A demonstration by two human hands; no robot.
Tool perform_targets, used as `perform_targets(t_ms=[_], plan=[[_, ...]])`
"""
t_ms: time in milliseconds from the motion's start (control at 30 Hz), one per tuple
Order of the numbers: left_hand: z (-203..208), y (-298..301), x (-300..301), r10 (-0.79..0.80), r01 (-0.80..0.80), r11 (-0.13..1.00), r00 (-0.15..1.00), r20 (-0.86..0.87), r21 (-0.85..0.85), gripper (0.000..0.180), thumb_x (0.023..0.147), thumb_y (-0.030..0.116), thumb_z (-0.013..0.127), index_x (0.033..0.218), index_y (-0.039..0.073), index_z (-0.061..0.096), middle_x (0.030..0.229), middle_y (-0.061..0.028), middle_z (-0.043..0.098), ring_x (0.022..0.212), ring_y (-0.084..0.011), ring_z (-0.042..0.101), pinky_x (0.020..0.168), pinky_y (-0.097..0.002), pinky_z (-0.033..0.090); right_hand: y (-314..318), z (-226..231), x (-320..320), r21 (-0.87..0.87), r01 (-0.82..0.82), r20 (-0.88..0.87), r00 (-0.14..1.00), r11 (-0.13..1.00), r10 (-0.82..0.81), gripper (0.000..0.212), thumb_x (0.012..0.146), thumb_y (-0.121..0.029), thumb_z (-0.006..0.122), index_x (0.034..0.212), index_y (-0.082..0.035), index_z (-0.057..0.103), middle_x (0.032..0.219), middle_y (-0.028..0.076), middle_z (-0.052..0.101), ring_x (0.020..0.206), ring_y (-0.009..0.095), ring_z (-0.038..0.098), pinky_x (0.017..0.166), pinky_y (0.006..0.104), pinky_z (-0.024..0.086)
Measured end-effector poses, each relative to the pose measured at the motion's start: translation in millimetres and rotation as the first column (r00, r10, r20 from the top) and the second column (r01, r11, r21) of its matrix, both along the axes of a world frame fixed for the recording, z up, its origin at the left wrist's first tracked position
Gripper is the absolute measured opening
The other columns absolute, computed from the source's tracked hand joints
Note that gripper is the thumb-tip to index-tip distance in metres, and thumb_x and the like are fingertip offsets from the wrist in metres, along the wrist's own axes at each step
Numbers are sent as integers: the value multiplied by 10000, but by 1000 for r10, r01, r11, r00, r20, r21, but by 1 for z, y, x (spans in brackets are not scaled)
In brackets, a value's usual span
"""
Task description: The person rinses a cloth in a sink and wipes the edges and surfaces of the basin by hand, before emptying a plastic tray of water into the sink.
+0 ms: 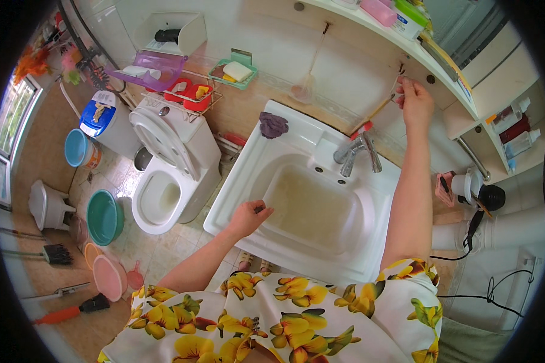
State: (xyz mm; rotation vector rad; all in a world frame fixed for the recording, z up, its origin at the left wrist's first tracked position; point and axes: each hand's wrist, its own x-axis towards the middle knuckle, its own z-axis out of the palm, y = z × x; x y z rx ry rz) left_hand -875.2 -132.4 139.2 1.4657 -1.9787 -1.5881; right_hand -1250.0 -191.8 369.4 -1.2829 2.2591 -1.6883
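Note:
My right hand (416, 101) is raised to the wall under the shelf, fingers pinched at the cord by a hook (401, 68). From there a thin wooden-handled tool (378, 110) slants down toward a red piece (361, 129) behind the tap (358, 152). Over the near left rim of the white sink (230, 209), my left hand (246, 219) is closed, with a small dark thing (259, 210) showing between the fingers; its kind is unclear. Cloudy water (312, 206) stands in the basin. A crumpled dark purple cloth (274, 125) lies on the sink's far left corner.
Left of the sink stands a toilet (157, 199) with its lid raised. Basins, including a green one (105, 218), sit on the floor beyond. Above the sink, a shelf (406, 36) carries bottles and packs. A cord (496, 290) hangs at the right.

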Motion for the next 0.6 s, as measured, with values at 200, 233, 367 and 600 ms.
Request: perform_targets(t_ms=[200, 233, 367, 600], plan=[[16, 6, -1, -45, 51, 993, 997, 61, -105, 327, 827, 330, 619, 790, 5, 602, 594, -116, 549, 550, -235, 518, 559, -359, 426, -7, 24, 8, -223, -12, 125, 991, 975, 41, 221, 889, -237, 580, 918, -36, 666, 759, 25, 629, 602, 95, 565, 505, 244, 452], [18, 8, -4, -59, 63, 994, 997, 49, -90, 329, 825, 332, 618, 789, 5, 602, 599, -120, 555, 551, -240, 522, 558, -363, 426, -12, 28, 7, -205, 17, 170, 985, 979, 18, 226, 878, -260, 597, 924, -47, 657, 758, 14, 619, 588, 88, 546, 504, 240, 439], [15, 13, -6, -83, 88, 991, 995, 49, -101, 323, 819, 331, 615, 792, 9, 606, 613, -129, 567, 562, -260, 529, 560, -371, 429, -17, 38, 11, -256, 54, 315, 949, 965, 31, 227, 833, -286, 651, 895, -68, 644, 735, 7, 606, 552, 85, 533, 486, 237, 427], [9, 15, 1, -54, 65, 987, 996, 78, -148, 315, 814, 335, 616, 778, 23, 608, 624, -135, 570, 592, -292, 544, 576, -389, 436, -23, 50, 15, -142, 31, 260, 966, 989, 7, 203, 806, -274, 669, 824, -73, 644, 658, -5, 573, 494, 89, 513, 455, 222, 414]])
